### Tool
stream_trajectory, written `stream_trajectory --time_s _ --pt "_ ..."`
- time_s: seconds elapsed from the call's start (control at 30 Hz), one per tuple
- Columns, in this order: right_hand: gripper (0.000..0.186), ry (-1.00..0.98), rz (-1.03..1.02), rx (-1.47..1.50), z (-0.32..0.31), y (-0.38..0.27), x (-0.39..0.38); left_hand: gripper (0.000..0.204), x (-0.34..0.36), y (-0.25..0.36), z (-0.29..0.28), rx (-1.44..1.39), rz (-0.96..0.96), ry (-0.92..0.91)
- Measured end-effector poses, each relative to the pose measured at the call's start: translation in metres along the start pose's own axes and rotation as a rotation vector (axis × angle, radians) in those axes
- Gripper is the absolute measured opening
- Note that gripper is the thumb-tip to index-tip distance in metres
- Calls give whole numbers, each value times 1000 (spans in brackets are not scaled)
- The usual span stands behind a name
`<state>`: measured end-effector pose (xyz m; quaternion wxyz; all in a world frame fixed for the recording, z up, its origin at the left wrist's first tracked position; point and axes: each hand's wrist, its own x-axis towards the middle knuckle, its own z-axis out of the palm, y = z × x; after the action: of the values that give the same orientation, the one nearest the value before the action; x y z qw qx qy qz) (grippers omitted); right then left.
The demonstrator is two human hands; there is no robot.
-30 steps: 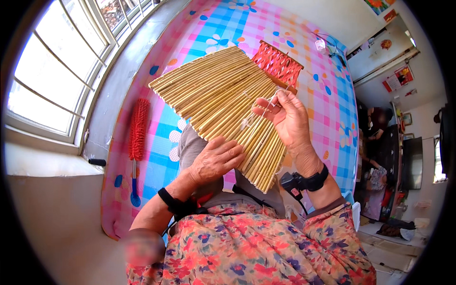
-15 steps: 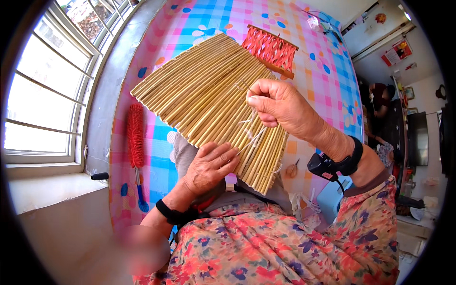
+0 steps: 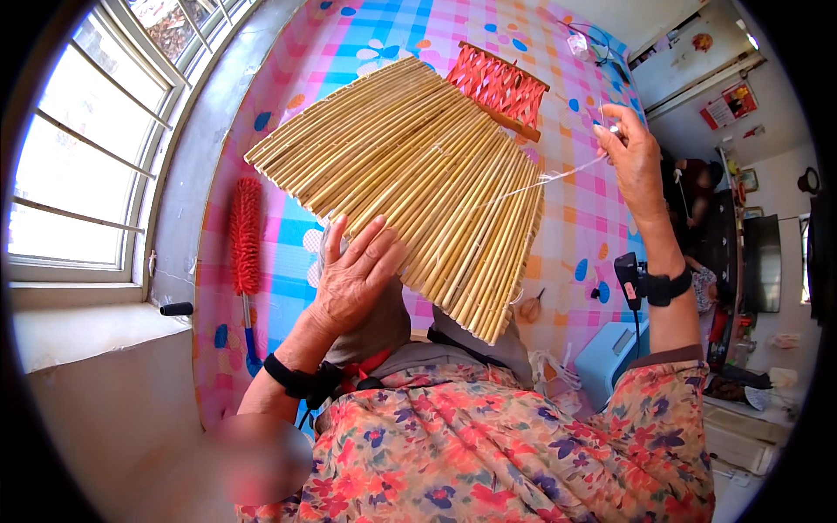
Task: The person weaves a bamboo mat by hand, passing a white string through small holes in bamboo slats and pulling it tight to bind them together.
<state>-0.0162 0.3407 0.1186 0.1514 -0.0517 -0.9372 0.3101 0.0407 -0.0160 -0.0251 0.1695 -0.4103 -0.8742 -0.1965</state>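
A fan-shaped mat of pale reed sticks (image 3: 392,166) lies tilted across my lap. My left hand (image 3: 357,275) rests at its lower left edge, fingers stretched and slightly apart against the sticks. To the right of the mat, my right hand (image 3: 635,161) is raised with thumb and forefinger pinched on what looks like a thin needle (image 3: 602,113). A bright metal ring, perhaps a thimble (image 3: 615,132), shows at its fingers. White thread (image 3: 571,172) runs taut from this hand down to the right part of the mat.
A wooden frame with red woven strips (image 3: 497,87) lies beyond the mat on the checked cover (image 3: 558,227). At the left is a red duster (image 3: 247,235) beside the barred window (image 3: 96,166). Scissors (image 3: 532,305) and a blue stool (image 3: 606,362) are at the right; another person (image 3: 697,187) is farther off.
My right hand has moved up and right, away from the mat, drawing the thread out straight. My left hand has slid left and down to the mat's edge.
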Motion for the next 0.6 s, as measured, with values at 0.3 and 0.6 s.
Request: stream_trajectory --time_s 0.3,0.6 --pt "13 -684 -404 190 85 -45 -103 28 5 2 5 -21 73 -1" --pt "16 -722 -582 -11 96 -45 -104 28 6 4 3 -8 -4 46"
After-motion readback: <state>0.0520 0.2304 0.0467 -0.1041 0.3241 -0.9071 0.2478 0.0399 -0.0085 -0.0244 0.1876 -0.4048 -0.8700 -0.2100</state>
